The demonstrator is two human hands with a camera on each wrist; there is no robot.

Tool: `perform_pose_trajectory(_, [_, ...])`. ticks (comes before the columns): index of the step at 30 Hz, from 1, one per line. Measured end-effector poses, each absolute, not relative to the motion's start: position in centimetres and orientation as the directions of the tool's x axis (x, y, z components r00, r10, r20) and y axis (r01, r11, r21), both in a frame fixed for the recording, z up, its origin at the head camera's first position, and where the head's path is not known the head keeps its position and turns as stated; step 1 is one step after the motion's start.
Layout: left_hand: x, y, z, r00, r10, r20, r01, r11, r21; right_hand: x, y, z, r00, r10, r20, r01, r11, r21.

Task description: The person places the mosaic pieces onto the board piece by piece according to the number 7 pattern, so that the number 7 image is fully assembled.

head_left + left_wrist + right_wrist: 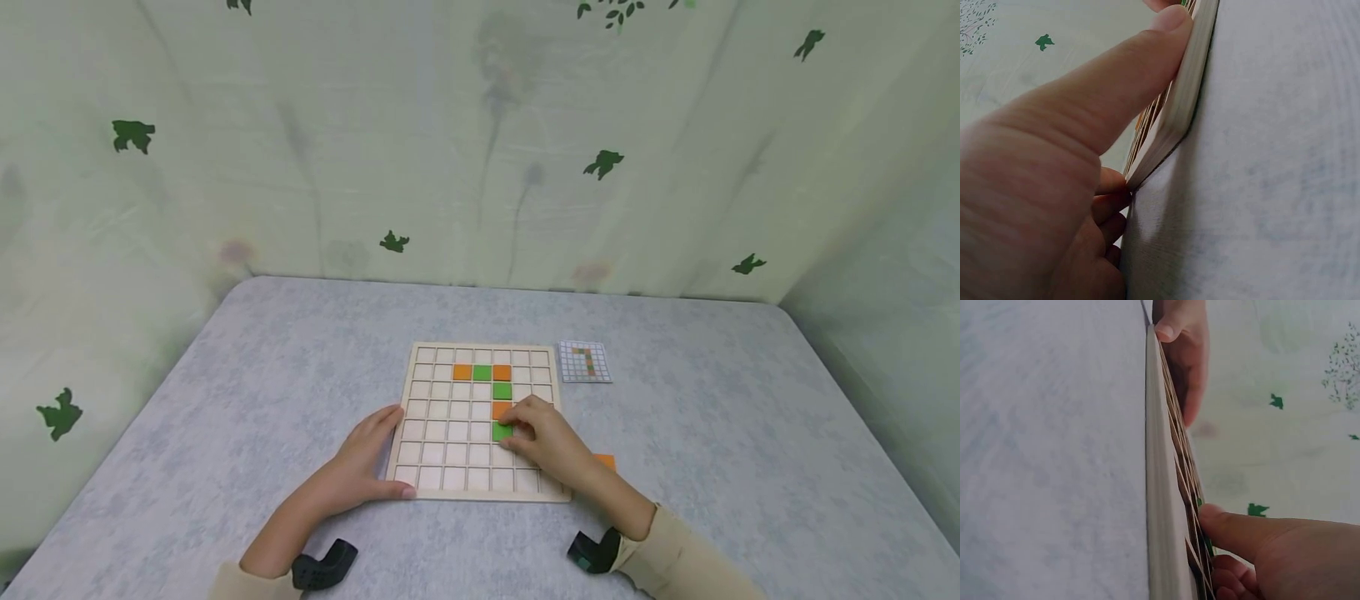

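Note:
A wooden grid board (480, 497) lies on the table. Orange and green square tiles form a short row near its far side, then run down a column toward me. My left hand (360, 467) holds the board's near left corner, thumb on the near edge and fingers along the left side. In the left wrist view the thumb (1129, 81) presses the board's edge. My right hand (551, 442) pinches a green tile (502, 432) between thumb and fingers at the column's lower end. An orange tile (500, 410) sits just beyond it.
A small pattern card (585, 362) with a coloured grid lies right of the board's far corner. Another orange piece (604, 461) shows partly behind my right wrist. Black wrist devices (324, 567) sit by both sleeves. A pale curtain (450, 167) with green leaf shapes hangs behind the table.

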State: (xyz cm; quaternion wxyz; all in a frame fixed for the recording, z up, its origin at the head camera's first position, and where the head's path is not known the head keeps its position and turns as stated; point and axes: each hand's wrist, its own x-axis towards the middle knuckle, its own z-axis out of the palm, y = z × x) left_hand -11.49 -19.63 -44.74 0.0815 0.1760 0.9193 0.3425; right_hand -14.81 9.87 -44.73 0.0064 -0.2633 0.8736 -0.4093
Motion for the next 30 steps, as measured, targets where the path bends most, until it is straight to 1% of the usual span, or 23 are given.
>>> perform_pose_trajectory(3, [-11.5,-19.7,-44.7,-0.924,0.381,-0.030,0.268,0.702,0.660,-14.7,9.9,-44.3,-0.862,-0.473,0.180,-0.439,0.522,-0.731])
perform_pose_trajectory(8, [-11.4,-19.6,-44.8,-0.920,0.392,-0.022,0.281,0.695,0.662,-14.5,10.7,-43.2,-0.869,-0.479,0.128,-0.382,0.481,-0.789])
perform_pose_trajectory(12, [-11.4,-19.6,-44.8,-0.921,0.389,-0.018,0.281,0.696,0.660,-14.0,11.9,-41.9,-0.886,-0.442,0.139,-0.356,0.458,-0.815])
perform_pose_trajectory(18, [-11.4,-19.6,-44.7,-0.923,0.383,-0.025,0.271,0.697,0.664,-12.7,15.0,-41.0,-0.888,-0.410,0.207,-0.400,0.470,-0.787])
perform_pose_trajectory(24, [-11.4,-19.6,-44.7,-0.921,0.391,-0.007,0.288,0.691,0.663,-11.4,17.9,-41.6,-0.911,-0.390,0.133,-0.330,0.496,-0.803])
perform_pose_trajectory(28, [-11.4,-19.7,-44.7,-0.920,0.393,-0.005,0.290,0.687,0.666,-11.1,19.4,-42.6,-0.904,-0.404,0.138,-0.360,0.549,-0.754])
perform_pose_trajectory(30, [-11.4,-19.7,-44.7,-0.919,0.394,-0.007,0.289,0.687,0.667,-11.0,20.1,-43.1,-0.903,-0.413,0.121,-0.359,0.568,-0.740])
